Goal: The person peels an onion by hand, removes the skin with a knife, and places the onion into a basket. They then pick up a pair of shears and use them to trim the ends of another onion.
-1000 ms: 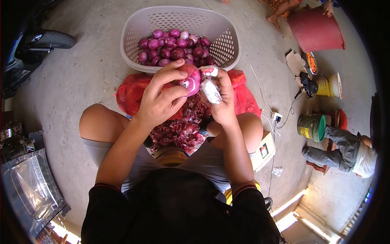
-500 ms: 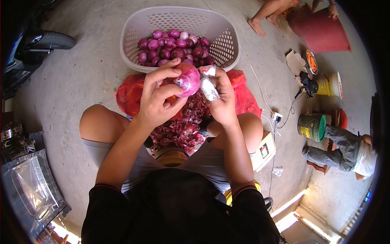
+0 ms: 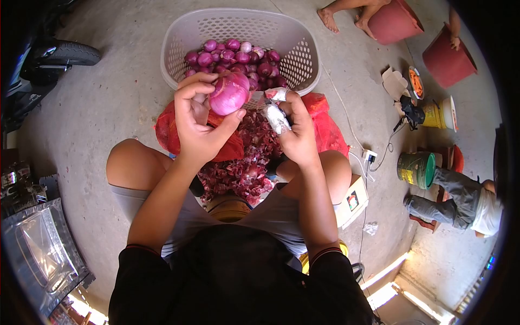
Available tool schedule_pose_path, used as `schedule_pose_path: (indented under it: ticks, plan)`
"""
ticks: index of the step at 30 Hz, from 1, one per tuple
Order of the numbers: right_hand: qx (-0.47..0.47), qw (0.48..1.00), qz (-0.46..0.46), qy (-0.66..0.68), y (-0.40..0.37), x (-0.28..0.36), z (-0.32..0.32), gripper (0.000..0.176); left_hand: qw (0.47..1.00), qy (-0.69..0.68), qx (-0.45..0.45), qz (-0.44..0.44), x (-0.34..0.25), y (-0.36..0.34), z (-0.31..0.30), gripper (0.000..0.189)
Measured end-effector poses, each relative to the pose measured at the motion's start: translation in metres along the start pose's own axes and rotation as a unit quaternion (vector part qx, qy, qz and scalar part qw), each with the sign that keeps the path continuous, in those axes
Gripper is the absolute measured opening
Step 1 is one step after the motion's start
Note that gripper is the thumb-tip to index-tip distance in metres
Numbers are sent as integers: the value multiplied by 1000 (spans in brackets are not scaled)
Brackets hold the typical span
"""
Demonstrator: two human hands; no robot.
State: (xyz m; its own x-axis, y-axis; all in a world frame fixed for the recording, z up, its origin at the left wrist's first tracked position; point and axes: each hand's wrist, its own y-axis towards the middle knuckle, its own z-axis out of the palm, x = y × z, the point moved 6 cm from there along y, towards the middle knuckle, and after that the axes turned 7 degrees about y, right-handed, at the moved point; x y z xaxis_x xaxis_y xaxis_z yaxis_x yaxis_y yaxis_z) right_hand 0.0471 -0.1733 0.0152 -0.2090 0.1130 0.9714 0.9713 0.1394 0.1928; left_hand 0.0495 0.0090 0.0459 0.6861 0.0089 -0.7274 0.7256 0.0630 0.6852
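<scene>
My left hand [image 3: 199,127] is closed around a purple-red onion [image 3: 230,93], thumb below it and fingers on its far left side. Silvery wrapping [image 3: 276,118] covers the thumb and forefinger of my right hand [image 3: 299,130]. That hand is curled just right of the onion, apart from it; whatever lies between its fingers is too small to make out. Beyond my hands, a grey perforated basket [image 3: 176,40] holds many onions [image 3: 227,54]. Below them, a heap of onion skins [image 3: 238,173] lies between my knees, beside red mesh sacking [image 3: 327,130].
At upper right are a co-worker's bare legs [image 3: 352,13], a hand [image 3: 455,42] and two red tubs [image 3: 392,24]. A bowl of orange pieces [image 3: 416,82], a yellow bucket [image 3: 433,115] and a green bucket [image 3: 416,169] stand right. A cord [image 3: 338,97] crosses the floor; a wheel [image 3: 70,53] is left.
My left hand has drawn the onion left, away from my right hand, and turned it. At upper right, one red tub has shifted right and a second now shows by the co-worker's legs.
</scene>
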Motion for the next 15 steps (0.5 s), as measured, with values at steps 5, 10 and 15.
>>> schedule_pose_path:
  ticks: [5,10,15]
  plan:
    - [26,992,-7,123,-2,11,7,52,995,-72,5,-70,8,-2,2,57]
    - [73,990,11,123,-8,2,18,61,979,-124,34,-156,15,-7,9,55]
    - [48,988,-6,145,-6,9,23,61,935,-217,18,-278,24,-18,13,48]
